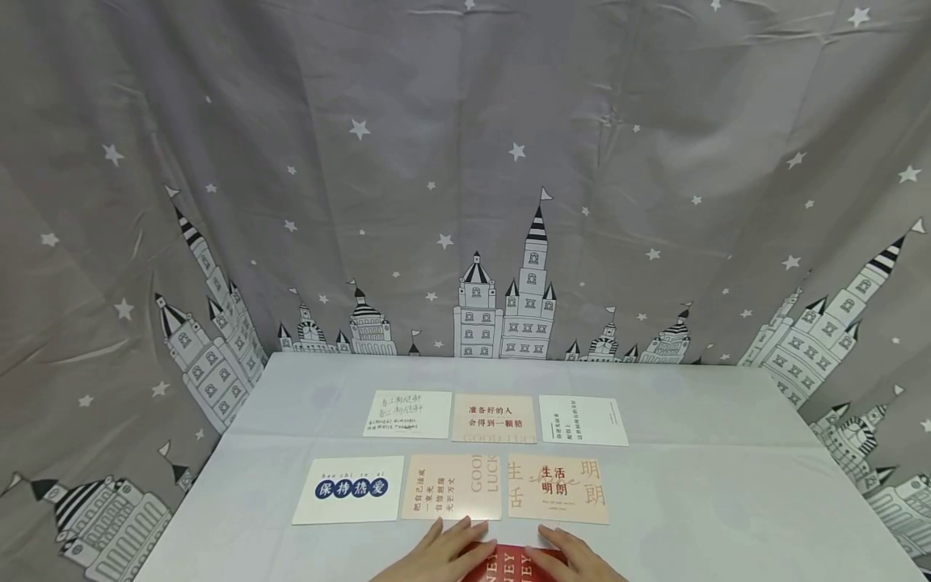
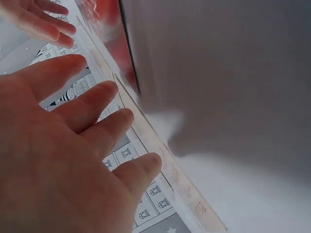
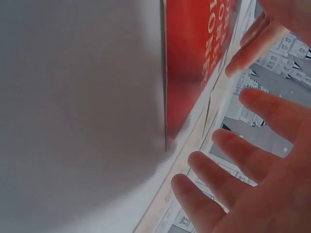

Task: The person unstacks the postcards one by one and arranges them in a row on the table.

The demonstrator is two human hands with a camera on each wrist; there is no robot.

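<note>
A red card [image 1: 511,566] with rows of pale "MONEY" lettering lies at the near edge of the head view, partly covered by both hands. My left hand [image 1: 440,556] is over its left side, fingers spread and extended; my right hand [image 1: 576,558] is over its right side in much the same way. Seen from the right wrist, the red card [image 3: 187,63] lies along the white table, with the right hand's spread fingers [image 3: 209,199] above it. Past the fingertips, a peach card with "GOOD LUCK" [image 1: 476,477] and a peach card with red characters [image 1: 558,489] lie flat.
Left in the near row is a white card with blue circles [image 1: 349,490]. Behind it lie a white handwritten card [image 1: 407,415], a peach card with brown print [image 1: 494,418] and a white printed card [image 1: 584,420]. A grey castle-patterned curtain [image 1: 407,186] borders the white table [image 1: 698,501].
</note>
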